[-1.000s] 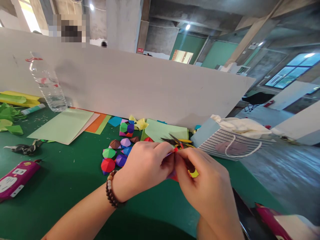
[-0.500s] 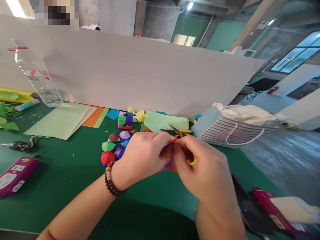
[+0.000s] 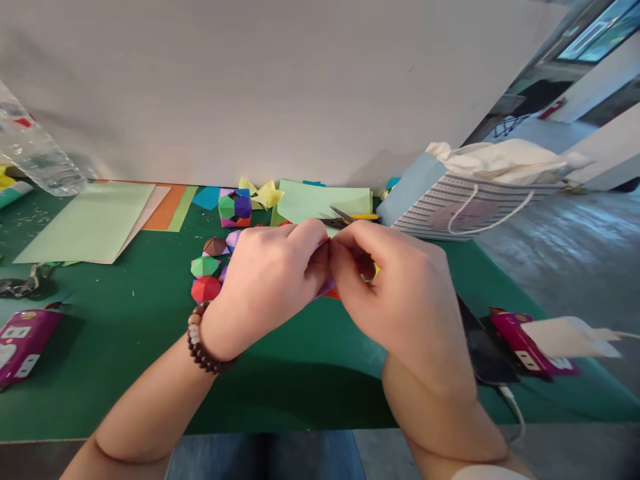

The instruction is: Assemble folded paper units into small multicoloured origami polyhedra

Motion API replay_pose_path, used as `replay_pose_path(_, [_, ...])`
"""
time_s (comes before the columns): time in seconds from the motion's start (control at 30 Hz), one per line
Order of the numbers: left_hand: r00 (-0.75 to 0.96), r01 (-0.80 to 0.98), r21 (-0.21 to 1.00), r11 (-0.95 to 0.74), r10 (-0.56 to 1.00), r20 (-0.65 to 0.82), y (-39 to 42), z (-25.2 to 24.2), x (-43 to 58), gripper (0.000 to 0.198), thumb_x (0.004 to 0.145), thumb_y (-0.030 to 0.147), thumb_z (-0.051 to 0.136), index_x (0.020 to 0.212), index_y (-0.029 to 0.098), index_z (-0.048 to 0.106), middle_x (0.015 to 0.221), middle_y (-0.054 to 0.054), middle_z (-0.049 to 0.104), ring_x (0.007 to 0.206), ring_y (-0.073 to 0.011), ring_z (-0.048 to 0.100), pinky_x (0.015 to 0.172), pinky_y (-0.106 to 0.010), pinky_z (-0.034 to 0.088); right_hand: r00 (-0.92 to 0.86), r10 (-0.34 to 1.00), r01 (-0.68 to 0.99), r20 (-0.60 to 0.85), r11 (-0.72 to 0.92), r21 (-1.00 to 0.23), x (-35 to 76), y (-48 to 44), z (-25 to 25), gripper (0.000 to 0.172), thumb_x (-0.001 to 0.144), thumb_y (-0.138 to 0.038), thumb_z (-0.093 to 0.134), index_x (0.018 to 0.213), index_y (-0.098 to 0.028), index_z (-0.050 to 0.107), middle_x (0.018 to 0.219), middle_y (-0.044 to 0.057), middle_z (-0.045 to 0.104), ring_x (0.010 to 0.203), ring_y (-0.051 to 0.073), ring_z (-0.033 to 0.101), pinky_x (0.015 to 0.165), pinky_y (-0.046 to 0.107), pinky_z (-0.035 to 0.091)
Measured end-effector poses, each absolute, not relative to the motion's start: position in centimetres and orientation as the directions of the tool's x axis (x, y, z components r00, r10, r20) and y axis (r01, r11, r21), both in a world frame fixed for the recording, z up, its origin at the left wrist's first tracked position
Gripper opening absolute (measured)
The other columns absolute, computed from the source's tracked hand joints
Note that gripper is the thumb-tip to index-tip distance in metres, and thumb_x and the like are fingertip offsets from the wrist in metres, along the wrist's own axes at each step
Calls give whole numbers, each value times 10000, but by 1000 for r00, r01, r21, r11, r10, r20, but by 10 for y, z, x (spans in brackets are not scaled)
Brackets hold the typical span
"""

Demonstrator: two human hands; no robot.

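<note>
My left hand [image 3: 273, 273], with a beaded bracelet [image 3: 200, 340] at the wrist, and my right hand [image 3: 397, 293] meet above the green table. Both are closed, fingertips pinching a small folded paper piece [image 3: 326, 289] in purple and red-orange. My fingers cover most of it. Beside my left hand sit several faceted paper pieces, among them a red one [image 3: 206, 289], a green one [image 3: 205, 267] and a brown one [image 3: 215, 246]. A multicoloured paper ball [image 3: 235, 208] stands behind them. Beyond my fingertips lie dark-bladed scissors [image 3: 342, 216], their handles hidden.
Paper sheets [image 3: 85, 220] lie at the back left beside a clear bottle [image 3: 45, 157]. A striped paper bag [image 3: 465, 200] stands at the back right. Right of my hand are a black phone [image 3: 483, 347] and a magenta pack [image 3: 525, 347]; another magenta pack [image 3: 30, 343] lies left.
The view has tilted down, so the table's front edge and my legs now show. Both hands still pinch the folded paper piece, and less of its red edge is visible between the fingertips.
</note>
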State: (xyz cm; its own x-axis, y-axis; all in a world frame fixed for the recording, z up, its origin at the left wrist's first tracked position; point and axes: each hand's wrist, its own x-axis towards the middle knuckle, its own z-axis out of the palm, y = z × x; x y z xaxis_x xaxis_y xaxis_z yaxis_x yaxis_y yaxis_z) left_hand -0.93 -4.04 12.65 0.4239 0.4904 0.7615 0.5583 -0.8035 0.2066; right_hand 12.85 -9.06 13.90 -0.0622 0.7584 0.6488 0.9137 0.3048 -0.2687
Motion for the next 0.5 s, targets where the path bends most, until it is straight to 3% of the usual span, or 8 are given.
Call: replay_pose_path(0.5, [571, 633, 127, -764, 571, 590, -38, 118, -4, 73, 761, 129, 463, 754, 156, 531, 580, -5, 574, 485, -136, 510, 450, -260, 307, -35, 852, 943, 523, 202, -265, 131, -78, 133, 175, 813, -161, 498, 644, -194, 529, 553, -4, 540, 513, 131, 471, 510, 269, 261])
